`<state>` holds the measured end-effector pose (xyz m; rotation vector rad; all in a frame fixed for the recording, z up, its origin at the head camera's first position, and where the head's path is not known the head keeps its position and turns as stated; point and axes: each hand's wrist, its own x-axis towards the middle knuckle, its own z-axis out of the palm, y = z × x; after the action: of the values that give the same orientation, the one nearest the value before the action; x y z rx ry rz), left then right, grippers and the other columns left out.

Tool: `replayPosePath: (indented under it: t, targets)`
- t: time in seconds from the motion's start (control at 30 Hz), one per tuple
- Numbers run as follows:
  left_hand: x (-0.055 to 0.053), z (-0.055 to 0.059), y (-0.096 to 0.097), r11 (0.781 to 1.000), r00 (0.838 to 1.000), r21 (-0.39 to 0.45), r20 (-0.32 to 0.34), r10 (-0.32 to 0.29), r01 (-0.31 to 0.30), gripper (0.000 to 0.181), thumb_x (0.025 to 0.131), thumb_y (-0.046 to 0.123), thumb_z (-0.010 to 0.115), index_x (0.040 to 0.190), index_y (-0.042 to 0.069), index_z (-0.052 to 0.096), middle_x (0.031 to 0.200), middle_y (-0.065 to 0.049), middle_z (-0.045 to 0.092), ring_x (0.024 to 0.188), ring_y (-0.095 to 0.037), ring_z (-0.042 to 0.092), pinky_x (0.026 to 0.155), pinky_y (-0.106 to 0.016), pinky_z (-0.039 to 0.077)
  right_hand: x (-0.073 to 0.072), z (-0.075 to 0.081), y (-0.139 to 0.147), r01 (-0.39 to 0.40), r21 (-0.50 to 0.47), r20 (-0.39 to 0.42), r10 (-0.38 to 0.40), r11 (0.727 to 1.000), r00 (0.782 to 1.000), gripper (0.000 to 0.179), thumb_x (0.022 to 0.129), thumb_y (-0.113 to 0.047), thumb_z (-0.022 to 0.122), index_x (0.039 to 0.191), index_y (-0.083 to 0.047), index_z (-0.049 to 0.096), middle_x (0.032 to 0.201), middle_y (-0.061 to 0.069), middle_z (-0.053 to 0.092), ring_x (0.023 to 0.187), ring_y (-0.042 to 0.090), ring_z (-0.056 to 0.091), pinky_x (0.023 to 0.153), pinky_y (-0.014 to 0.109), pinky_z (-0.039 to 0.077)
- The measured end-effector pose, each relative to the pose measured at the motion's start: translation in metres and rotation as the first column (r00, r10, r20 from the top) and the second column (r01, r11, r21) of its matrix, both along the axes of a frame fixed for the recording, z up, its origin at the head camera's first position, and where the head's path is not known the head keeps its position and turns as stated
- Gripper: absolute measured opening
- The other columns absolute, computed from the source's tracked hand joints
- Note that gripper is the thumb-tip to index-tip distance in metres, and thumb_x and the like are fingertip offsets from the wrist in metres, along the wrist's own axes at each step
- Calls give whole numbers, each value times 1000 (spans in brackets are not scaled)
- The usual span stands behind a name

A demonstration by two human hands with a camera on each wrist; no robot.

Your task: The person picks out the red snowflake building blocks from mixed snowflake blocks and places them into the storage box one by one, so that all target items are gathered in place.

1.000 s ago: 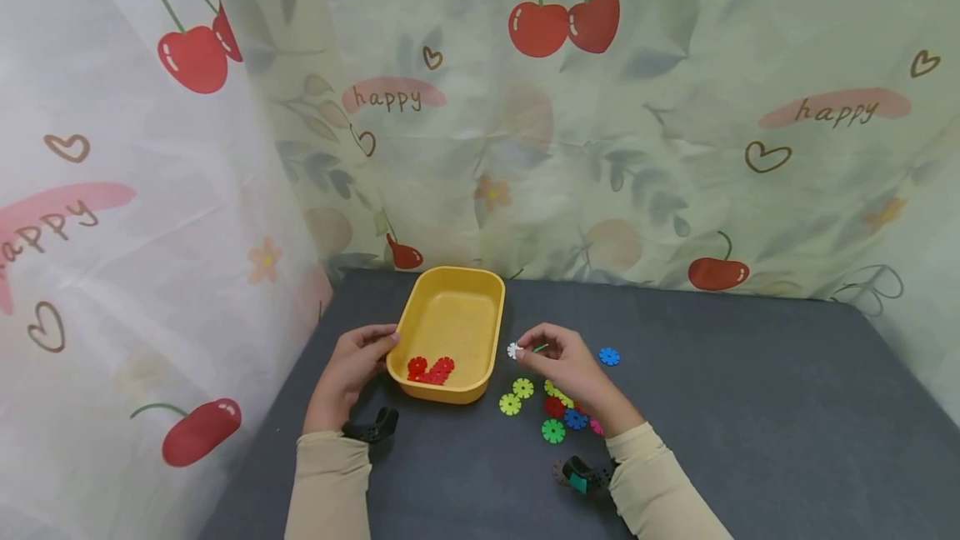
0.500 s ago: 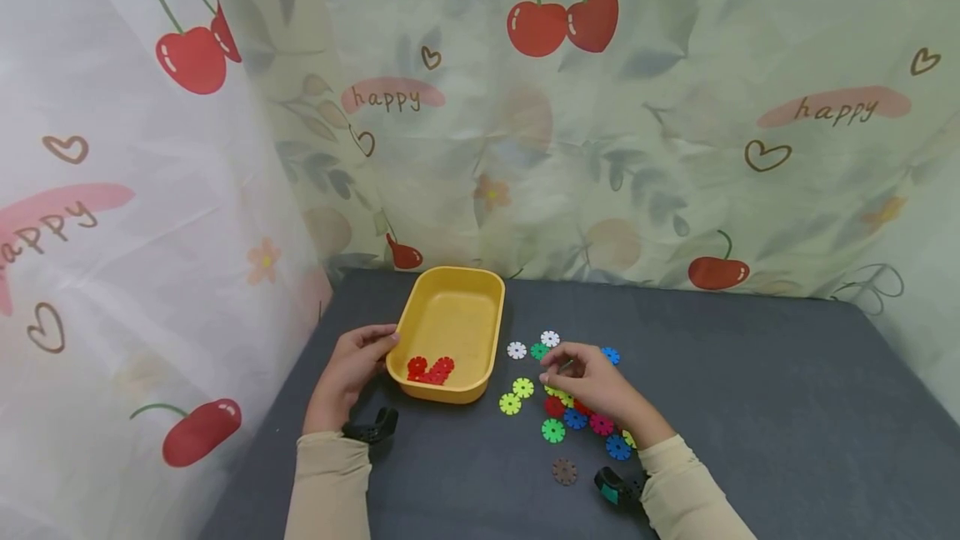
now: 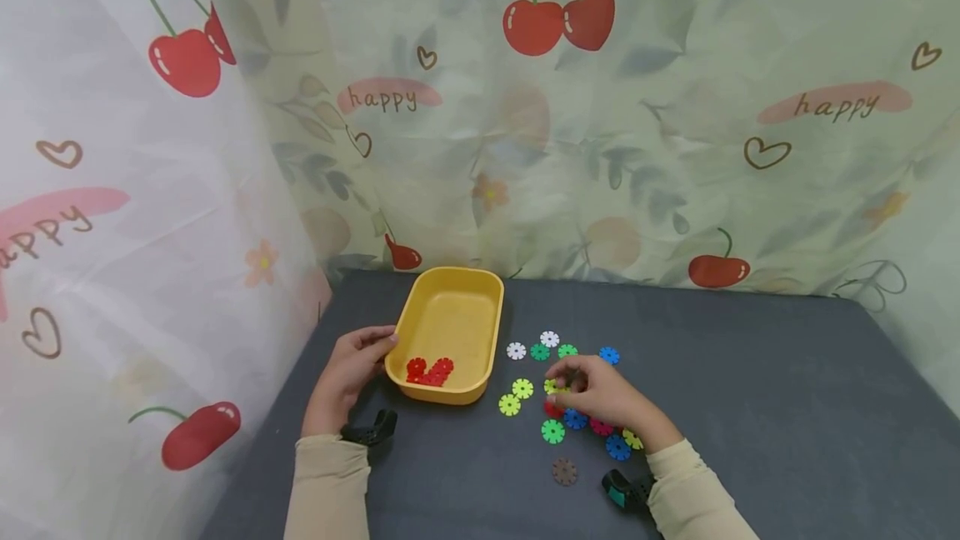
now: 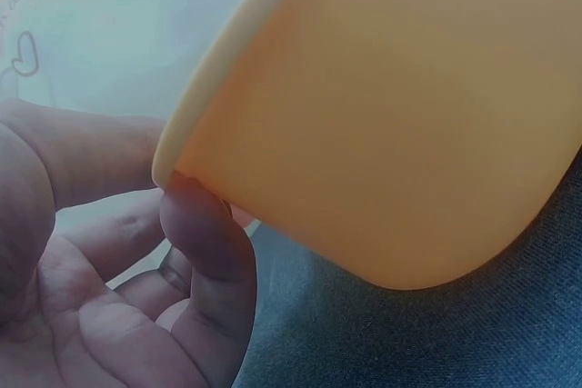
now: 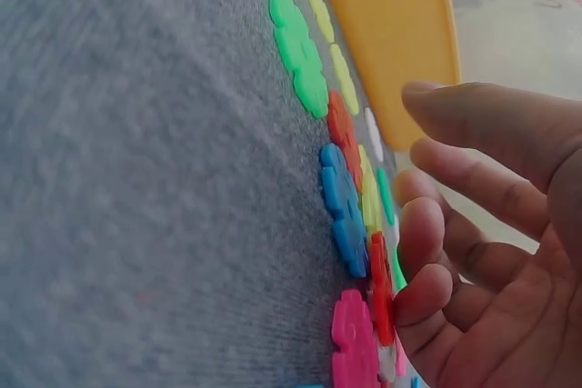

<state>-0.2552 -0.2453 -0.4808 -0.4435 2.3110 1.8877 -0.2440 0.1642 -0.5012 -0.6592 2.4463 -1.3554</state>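
Observation:
My left hand [image 3: 347,373] pinches the left rim of a yellow plastic bin [image 3: 450,319] between thumb and fingers; the left wrist view shows this grip from close by. Several red notched discs [image 3: 430,373] lie at the bin's near end. Over a loose spread of discs hovers my right hand [image 3: 596,398], its thumb apart from loosely bent fingers and nothing held. A red disc [image 5: 344,138], a blue disc [image 5: 343,211] and a pink disc [image 5: 353,343] lie beside its fingers in the right wrist view. The hand partly hides discs in the head view.
Left of the right hand lie two yellow discs [image 3: 516,397], with a bright green disc [image 3: 552,432] nearer. White discs [image 3: 516,351] and a dark green disc [image 3: 540,352] are farther back. A brown disc [image 3: 565,472] lies nearest. A printed cloth [image 3: 600,148] hangs behind the table.
My right hand has moved from beside the bin back to the right and nearer, uncovering white and green discs. Its thumb and fingers have spread apart. The left hand has stayed on the bin.

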Motion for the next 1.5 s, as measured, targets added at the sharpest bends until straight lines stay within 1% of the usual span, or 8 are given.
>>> replayPosePath:
  t: [0.17,0.33,0.47,0.67,0.83,0.97,1.17,1.5]
  targets:
    - [2,0,-1,1000,1000,1,-5,-2,2,44,105,30,69,143,7,65,142,-17,63,120,-29,64,96,-31,57,1,1,0,-26,10,14,25,1000,1000,27,95,-19,82,116,-4,75,94,10,65,70,15,54,64,29,50]
    - [1,0,-2,1000,1000,9,-10,1,-1,44,105,29,68,143,7,65,142,-17,63,119,-29,64,96,-30,58,0,2,0,-45,17,26,44,999,999,26,94,-19,83,114,-4,76,90,8,62,72,15,54,66,28,50]
    - [0,1,-1,1000,1000,9,-11,-1,1,45,105,30,69,143,7,65,141,-17,63,118,-28,65,95,-29,58,0,1,0,-53,32,1,53,998,999,27,93,-20,84,113,-4,76,90,7,63,72,13,54,67,27,50]
    - [-1,1,0,1000,1000,9,-16,-4,5,44,105,30,69,143,6,65,141,-17,64,116,-27,64,92,-27,57,0,-1,1,-62,43,-33,64,997,997,25,91,-18,85,111,-4,78,90,10,64,74,10,53,68,26,49]
    - [-1,0,-1,1000,1000,6,-10,-1,1,44,105,30,69,142,7,65,141,-17,64,117,-28,64,95,-29,57,2,0,1,-70,49,-57,73,996,996,21,91,-18,85,108,-6,79,89,8,64,74,10,52,67,26,48]
    - [0,0,-1,1000,1000,3,-4,-2,2,44,105,31,69,142,7,65,142,-17,64,119,-28,64,98,-32,57,2,-1,2,-73,56,-61,76,996,995,18,91,-18,85,105,-8,79,88,8,65,73,9,52,67,25,48]
    - [0,1,0,1000,1000,5,-10,-6,6,44,105,30,69,142,7,65,142,-17,63,119,-29,64,96,-30,57,0,-4,1,-70,70,-66,75,995,995,16,91,-17,85,104,-9,79,87,6,64,73,9,53,67,26,48]
    - [-1,-2,-1,1000,1000,5,-8,-1,1,44,105,30,69,142,8,65,141,-16,64,118,-28,64,95,-30,57,1,-2,0,-57,56,-24,59,997,998,18,90,-17,86,103,-7,79,86,8,64,72,10,53,66,25,48]
